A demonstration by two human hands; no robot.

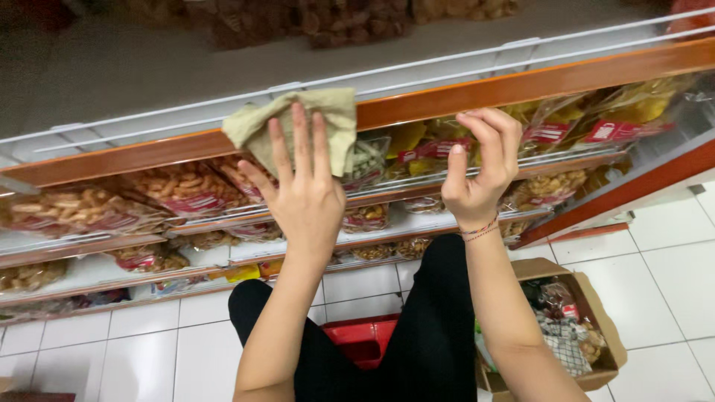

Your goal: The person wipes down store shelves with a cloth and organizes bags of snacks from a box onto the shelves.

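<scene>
From the head camera, looking down along a shop shelf unit, the left hand (305, 197) lies flat with its fingers spread, pressing a crumpled pale green-beige cloth (298, 123) against the orange front edge of the upper shelf (417, 104). The cloth sits directly under and just beyond the fingertips, bunched rather than folded, its longer side running along the shelf edge, which slants from lower left to upper right across the view. So the left grip is open and flat on the cloth, not pinching it. The right hand (480, 175) is to the right of the cloth and apart from it, fingers curled with thumb and forefinger drawn close together near the white wire rail (447, 63) zone and the clear bags of snacks (186, 190) on the tier below; whether it actually pinches a bag edge or nothing, I cannot tell. The left hand is plainly the nearer to the cloth. Below, between the person's black-clad legs, stands a red plastic basket (361, 339) on the white tiled floor (134, 350), and a brown cardboard box (603, 350) with packets stands to the right.
</scene>
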